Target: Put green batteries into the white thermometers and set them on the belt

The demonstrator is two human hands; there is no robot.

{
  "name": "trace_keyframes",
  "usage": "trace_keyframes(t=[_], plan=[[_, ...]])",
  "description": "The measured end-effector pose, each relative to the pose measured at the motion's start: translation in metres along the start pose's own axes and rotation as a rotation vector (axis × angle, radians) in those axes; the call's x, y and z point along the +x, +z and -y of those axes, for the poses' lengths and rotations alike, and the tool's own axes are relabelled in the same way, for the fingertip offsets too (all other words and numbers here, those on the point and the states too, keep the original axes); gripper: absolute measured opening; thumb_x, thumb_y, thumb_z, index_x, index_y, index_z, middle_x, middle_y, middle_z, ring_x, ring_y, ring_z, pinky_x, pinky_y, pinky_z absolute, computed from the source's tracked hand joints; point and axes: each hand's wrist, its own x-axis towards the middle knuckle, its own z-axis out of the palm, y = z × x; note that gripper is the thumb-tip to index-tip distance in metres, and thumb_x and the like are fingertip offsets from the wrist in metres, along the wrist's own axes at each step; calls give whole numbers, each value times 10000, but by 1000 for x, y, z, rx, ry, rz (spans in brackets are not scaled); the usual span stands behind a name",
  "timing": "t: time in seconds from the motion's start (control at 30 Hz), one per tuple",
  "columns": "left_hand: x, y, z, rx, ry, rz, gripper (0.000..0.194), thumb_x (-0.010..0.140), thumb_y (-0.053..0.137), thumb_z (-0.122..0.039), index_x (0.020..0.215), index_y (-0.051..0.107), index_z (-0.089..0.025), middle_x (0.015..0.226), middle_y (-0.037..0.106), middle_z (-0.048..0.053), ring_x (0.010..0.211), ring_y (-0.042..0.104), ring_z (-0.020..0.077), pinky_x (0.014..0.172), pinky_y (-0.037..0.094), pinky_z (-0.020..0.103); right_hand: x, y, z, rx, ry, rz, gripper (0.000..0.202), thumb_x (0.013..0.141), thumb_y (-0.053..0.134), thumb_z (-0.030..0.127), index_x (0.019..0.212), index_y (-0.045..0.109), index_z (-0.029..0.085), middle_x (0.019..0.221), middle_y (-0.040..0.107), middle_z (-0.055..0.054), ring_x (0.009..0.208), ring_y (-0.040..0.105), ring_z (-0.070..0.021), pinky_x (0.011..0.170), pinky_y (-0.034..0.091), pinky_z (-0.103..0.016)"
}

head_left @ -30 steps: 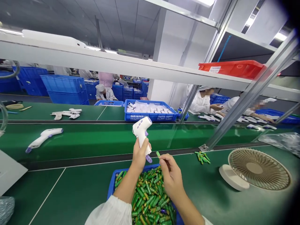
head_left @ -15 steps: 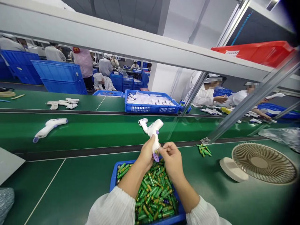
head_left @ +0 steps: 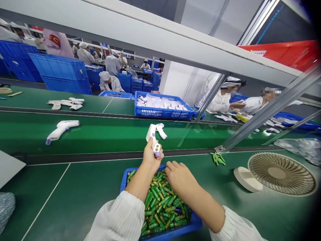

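Observation:
My left hand [head_left: 151,156] is wrapped round the handle of a white infrared thermometer [head_left: 151,132], its base tilted toward me. The purple battery cap [head_left: 157,154] hangs open, and round metal ends show in the handle's opening. Behind it a second white thermometer [head_left: 161,131] lies on the belt. My right hand [head_left: 179,175] is over the far right part of a blue bin [head_left: 195,225] full of green and gold batteries [head_left: 163,201]. Its fingers are curled downward and the fingertips are hidden, so what they grip does not show.
Another thermometer [head_left: 62,130] lies left on the green belt [head_left: 112,137]. A few batteries [head_left: 217,158] and a beige fan [head_left: 277,174] are on the right. Beyond the belt stands a blue crate [head_left: 163,112] of white parts. A slanted metal post [head_left: 253,117] rises at right; co-workers sit behind.
My left hand has moved a little left with the thermometer, turning its base toward me. The right hand has left the handle and gone down to the batteries. The belt thermometer at left has shifted right.

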Motion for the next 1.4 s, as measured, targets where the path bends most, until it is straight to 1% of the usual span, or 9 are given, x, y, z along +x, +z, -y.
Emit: trace_keyframes(t=[0.13, 0.3, 0.4, 0.53, 0.67, 0.8, 0.97, 1.23, 1.4], plan=[[0, 1, 4, 85, 51, -39, 314, 862, 571, -471, 809, 462, -181, 512, 391, -59, 340, 265, 45, 335, 140, 173, -6, -10, -3, 95, 104, -20, 131, 843, 560, 63, 826, 649, 156, 838, 657, -90, 782, 596, -230, 632, 385, -332], [0, 3, 9, 193, 70, -92, 319, 847, 573, -478, 825, 496, -169, 515, 426, -46, 345, 316, 56, 352, 166, 189, -4, -20, -14, 784, 431, -311, 238, 951, 492, 385, 936, 649, 207, 683, 636, -1, 582, 549, -157, 527, 370, -268], [1, 2, 12, 222, 65, -90, 370, 792, 631, -514, 855, 514, -169, 547, 452, -41, 374, 372, 65, 375, 203, 193, 7, -16, -11, 1092, 479, -442, 304, 896, 554, 462, 877, 671, 181, 653, 638, -11, 549, 526, -145, 498, 375, -253], [3, -1, 19, 295, 168, -119, 436, 715, 719, -513, 936, 565, -170, 574, 448, -60, 425, 411, 67, 413, 256, 190, 21, -8, -5, 1300, 543, -529, 306, 813, 661, 462, 784, 657, 157, 640, 633, -21, 557, 531, -141, 507, 413, -248], [4, -2, 20, 269, 60, -77, 412, 763, 680, -523, 899, 565, -151, 532, 424, -53, 381, 357, 62, 371, 193, 186, 25, -2, -5, 1257, 519, -724, 307, 874, 580, 453, 997, 631, 176, 852, 666, -54, 713, 606, -172, 627, 497, -288], [1, -1, 16, 109, -118, -19, 325, 912, 499, -453, 796, 511, -150, 482, 398, -40, 337, 270, 44, 335, 133, 164, 25, 7, -5, 1033, 204, -787, 448, 825, 648, 400, 1227, 562, 222, 1228, 603, -105, 1108, 568, -260, 934, 473, -421], [-6, 4, 22, 100, -231, 42, 388, 919, 488, -447, 659, 467, -159, 415, 282, -74, 305, 184, 27, 303, 124, 143, 33, 12, -7, 1144, 300, -848, 148, 910, 566, 280, 998, 673, 228, 991, 679, -62, 927, 630, -203, 854, 505, -376], [-19, 15, 23, 92, -137, -174, 431, 960, 415, -408, 601, 425, -169, 382, 256, -74, 261, 209, 37, 276, 123, 147, 36, 14, -2, 1393, 258, -803, 100, 865, 632, 264, 885, 702, 195, 1003, 681, -69, 881, 655, -182, 798, 521, -335], [-23, 15, 21, 108, -123, -179, 426, 966, 410, -382, 602, 434, -162, 377, 274, -70, 258, 209, 33, 279, 124, 146, 36, 20, 0, 1456, 252, -803, 137, 850, 653, 316, 875, 708, 193, 995, 682, -79, 891, 658, -202, 790, 531, -347]])
